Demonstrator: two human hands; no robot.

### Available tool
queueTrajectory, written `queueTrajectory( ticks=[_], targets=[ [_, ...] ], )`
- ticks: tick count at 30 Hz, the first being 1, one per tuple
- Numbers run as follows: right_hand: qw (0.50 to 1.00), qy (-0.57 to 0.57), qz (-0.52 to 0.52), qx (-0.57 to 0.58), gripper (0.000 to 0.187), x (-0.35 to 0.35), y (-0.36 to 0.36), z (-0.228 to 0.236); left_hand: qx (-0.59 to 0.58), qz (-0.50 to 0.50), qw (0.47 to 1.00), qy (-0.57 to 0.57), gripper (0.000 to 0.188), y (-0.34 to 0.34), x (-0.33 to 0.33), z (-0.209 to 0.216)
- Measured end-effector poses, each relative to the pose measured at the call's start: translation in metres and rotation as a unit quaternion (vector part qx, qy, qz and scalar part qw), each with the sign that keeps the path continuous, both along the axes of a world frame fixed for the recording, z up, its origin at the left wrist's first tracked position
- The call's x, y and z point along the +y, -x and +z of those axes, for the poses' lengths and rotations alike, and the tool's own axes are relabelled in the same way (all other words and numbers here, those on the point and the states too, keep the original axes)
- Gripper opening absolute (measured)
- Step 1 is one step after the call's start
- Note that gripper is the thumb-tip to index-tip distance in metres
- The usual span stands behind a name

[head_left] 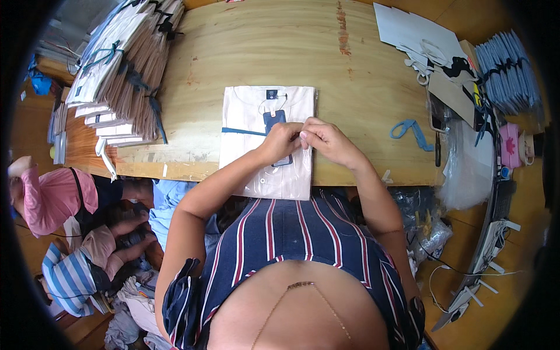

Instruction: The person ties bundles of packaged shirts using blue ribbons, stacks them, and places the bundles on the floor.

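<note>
A folded pale pink shirt (pixel 239 108) in a clear plastic bag lies at the table's near edge, a dark blue tag on its front. Whether more shirts lie under it cannot be seen. Across it from the left runs a blue cloth strip (pixel 242 131), which disappears under my left hand (pixel 282 140). That hand is closed on the strip, above the tag. My right hand (pixel 329 142) meets it at the bag's right side, thumb and fingers pinched together. What the right fingers hold is hidden.
Tall bundles of bagged shirts (pixel 125 70) tied with strips stand at the left. A loose blue strip (pixel 411 133) lies right of my hands, near a black pen-like tool (pixel 437 150). White card sheets (pixel 408 29) and blue bundles (pixel 506 73) are far right. Two people (pixel 64 195) sit at lower left.
</note>
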State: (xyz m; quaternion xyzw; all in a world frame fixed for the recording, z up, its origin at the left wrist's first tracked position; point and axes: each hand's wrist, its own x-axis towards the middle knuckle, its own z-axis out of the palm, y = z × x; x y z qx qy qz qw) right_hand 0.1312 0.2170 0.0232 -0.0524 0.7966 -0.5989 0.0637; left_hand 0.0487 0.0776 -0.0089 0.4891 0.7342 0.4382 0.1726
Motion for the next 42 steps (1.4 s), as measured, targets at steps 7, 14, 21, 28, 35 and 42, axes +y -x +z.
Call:
queueTrajectory(
  ticks=[7,14,21,28,35,42],
  targets=[
    [0.978,-0.115,-0.099,0.14,0.011,0.018,-0.007,-0.039,-0.179,0.018,0.984,-0.008,0.008,-0.005,0.0,-0.007],
    [0.98,-0.017,-0.195,-0.034,0.009,0.007,-0.021,-0.022,-0.204,0.011,0.978,0.044,0.009,0.0,0.001,-0.01],
    [0.951,-0.042,-0.307,-0.008,0.007,0.006,-0.033,-0.027,-0.314,0.001,0.949,0.016,0.011,0.004,0.001,-0.001],
    [0.978,-0.034,-0.183,0.093,0.009,-0.017,-0.052,-0.027,-0.171,-0.076,0.982,0.015,0.018,-0.004,-0.004,0.004],
    [0.948,0.22,-0.227,-0.049,0.013,-0.007,-0.025,-0.052,0.127,-0.017,0.992,-0.012,0.012,-0.02,0.003,0.013],
    [0.947,0.227,-0.195,-0.113,0.013,-0.001,-0.017,-0.049,0.107,0.091,0.988,-0.067,0.016,-0.023,0.002,0.004]
  ],
)
